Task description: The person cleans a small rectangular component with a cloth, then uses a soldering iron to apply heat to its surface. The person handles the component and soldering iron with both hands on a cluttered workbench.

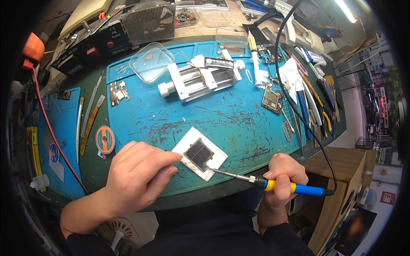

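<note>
A small dark circuit board (199,154) with a notched outline lies on a white pad (218,156) near the front of the blue mat. My left hand (139,173) has its fingers curled, with index fingertip and thumb close together at the pad's lower left edge. In my right hand (284,177) is a soldering iron (309,190) with a blue and yellow handle, held like a pen. Its thin tip points left and meets the lower right corner of the board; whether it touches is too small to tell.
A metal clamp fixture (205,81) stands beyond the pad, beside a clear plastic box (151,62). A solder spool (105,140) lies left. The iron's black cable (294,102) arches over the right side, above a phone board (271,99) and several hand tools (314,102).
</note>
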Motion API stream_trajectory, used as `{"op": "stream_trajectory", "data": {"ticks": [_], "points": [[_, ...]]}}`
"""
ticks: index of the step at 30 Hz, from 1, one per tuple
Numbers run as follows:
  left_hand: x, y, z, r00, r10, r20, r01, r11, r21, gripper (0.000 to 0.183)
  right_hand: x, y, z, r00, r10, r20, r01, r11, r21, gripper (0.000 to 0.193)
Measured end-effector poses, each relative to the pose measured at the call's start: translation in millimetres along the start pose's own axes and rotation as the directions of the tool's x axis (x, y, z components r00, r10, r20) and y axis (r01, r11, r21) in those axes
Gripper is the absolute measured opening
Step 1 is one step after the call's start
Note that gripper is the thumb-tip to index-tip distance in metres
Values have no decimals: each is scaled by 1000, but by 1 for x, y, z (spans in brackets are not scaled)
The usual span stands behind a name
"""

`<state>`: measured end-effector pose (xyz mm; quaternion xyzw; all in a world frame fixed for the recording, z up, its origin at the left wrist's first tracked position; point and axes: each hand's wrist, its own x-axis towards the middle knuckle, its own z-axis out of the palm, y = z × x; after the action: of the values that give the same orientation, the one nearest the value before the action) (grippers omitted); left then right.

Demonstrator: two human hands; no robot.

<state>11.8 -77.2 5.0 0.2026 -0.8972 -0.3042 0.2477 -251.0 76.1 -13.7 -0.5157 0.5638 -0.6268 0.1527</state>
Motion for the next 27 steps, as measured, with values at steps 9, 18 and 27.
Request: {"op": "stream_trajectory", "data": {"ticks": [9,18,27], "points": [[0,0,3,999,-10,-36,11,1000,13,21,-1,0,0,1000,-5,-5,5,1000,-4,17],[0,0,0,1000,-2,4,2,1000,1,20,0,1,0,1000,-14,-2,14,1000,-10,18],[0,0,0,1000,-5,9,5,1000,5,20,2,-1,0,998,-38,49,37,999,6,19]]}}
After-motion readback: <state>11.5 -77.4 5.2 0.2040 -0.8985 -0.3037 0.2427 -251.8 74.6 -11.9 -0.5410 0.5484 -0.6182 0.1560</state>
